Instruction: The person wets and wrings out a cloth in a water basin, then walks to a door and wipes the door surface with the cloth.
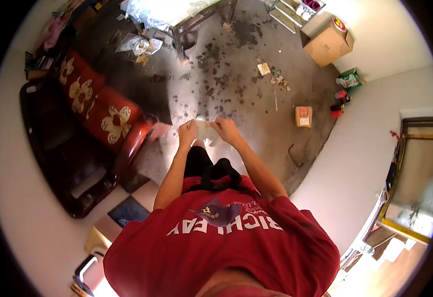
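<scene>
A person in a red shirt (216, 252) drew a pale, see-through piece (206, 131) taut between two bare hands above a stained floor (261, 123). The left hand (187, 132) pinched the 9 o'clock edge with its fingers closed, and the right hand (228, 131) pinched the 3 o'clock edge in the same way. The hands were near each other, apart only by the piece, which was too small and washed out in the light to identify.

Around the hands, a dark wooden bench (48, 133) with red flowered cushions (80, 94) stood at 9 o'clock. A table (191, 12) partly covered in plastic stood at 11 o'clock, with crumpled bags (142, 45) on the floor near its legs. Toward 1 o'clock was a metal rack (287, 19). A cardboard box (325, 47) sat at 2 o'clock, and a smaller labelled package (303, 117) lay at 3 o'clock.
</scene>
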